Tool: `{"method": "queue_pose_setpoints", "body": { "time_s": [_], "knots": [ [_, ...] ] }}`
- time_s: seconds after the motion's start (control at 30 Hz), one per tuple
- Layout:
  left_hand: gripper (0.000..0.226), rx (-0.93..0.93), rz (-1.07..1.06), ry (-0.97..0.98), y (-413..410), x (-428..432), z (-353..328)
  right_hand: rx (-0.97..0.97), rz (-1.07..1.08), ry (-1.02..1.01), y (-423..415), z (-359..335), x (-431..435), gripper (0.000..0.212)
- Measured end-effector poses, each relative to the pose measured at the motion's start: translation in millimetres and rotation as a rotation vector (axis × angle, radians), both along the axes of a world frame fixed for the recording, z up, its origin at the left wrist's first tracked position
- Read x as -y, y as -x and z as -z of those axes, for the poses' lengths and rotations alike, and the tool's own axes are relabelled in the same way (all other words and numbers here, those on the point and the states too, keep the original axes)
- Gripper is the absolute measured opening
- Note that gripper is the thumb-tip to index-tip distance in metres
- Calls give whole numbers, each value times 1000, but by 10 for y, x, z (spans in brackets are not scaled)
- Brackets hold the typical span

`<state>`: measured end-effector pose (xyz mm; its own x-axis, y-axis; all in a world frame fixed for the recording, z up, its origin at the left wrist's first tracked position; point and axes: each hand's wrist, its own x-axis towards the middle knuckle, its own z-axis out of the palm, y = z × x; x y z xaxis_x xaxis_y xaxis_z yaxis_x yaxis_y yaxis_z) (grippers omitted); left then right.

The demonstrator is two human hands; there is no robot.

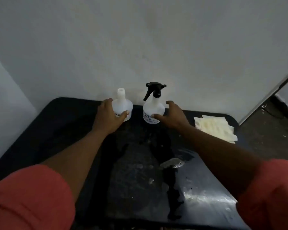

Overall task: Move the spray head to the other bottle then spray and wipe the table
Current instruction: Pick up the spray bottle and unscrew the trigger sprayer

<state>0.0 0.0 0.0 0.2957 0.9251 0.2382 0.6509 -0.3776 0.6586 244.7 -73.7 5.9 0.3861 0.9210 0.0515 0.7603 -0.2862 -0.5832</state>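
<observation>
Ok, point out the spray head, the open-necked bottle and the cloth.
spray head (154, 87): head view, black top body.
open-necked bottle (121, 103): head view, white shoulder below neck.
cloth (214, 127): head view, middle of folded pile.

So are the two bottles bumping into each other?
Apart. The head view shows a dark strip of table between the open bottle on the left and the spray bottle on the right. The left hand grips the open bottle.

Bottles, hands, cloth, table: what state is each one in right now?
Left bottle: upright, neck open, no cap; left hand wrapped around it.
Right bottle: upright, black spray head fitted on top.
Right hand: open, fingers at the right bottle, not closed.
Cloth: lying flat, untouched.
Table: wet and smeared.
</observation>
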Motion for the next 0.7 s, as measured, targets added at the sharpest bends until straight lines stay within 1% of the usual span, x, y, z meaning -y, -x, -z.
{"method": "queue_pose_setpoints", "body": {
  "time_s": [0.1, 0.2, 0.23, 0.3, 0.37, 0.47, 0.57, 0.7],
  "knots": [
    [80, 101, -47, 79, -37, -201, 223, -12, 22, 27, -82, 184, -150, 103],
    [108, 137, -39, 136, -137, -362, 371, -44, 28, -10, -144, 318, -308, 117],
    [116, 148, -39, 137, -165, -428, 411, -55, 25, -32, -151, 344, -369, 119],
    [120, 169, -32, 128, -220, -533, 457, -81, 9, -57, -137, 383, -470, 117],
    [112, 161, 5, 97, -269, -608, 487, -121, -27, -78, -99, 411, -539, 107],
    [88, 96, 48, 40, -317, -642, 489, -129, -53, -127, -31, 475, -549, 89],
    [81, 58, 90, 50, -274, -544, 492, -167, -52, -148, 81, 511, -401, 85],
    [75, 93, 145, 113, -145, -126, 492, -270, -46, -197, 279, 535, 5, 81]
  ]
}}
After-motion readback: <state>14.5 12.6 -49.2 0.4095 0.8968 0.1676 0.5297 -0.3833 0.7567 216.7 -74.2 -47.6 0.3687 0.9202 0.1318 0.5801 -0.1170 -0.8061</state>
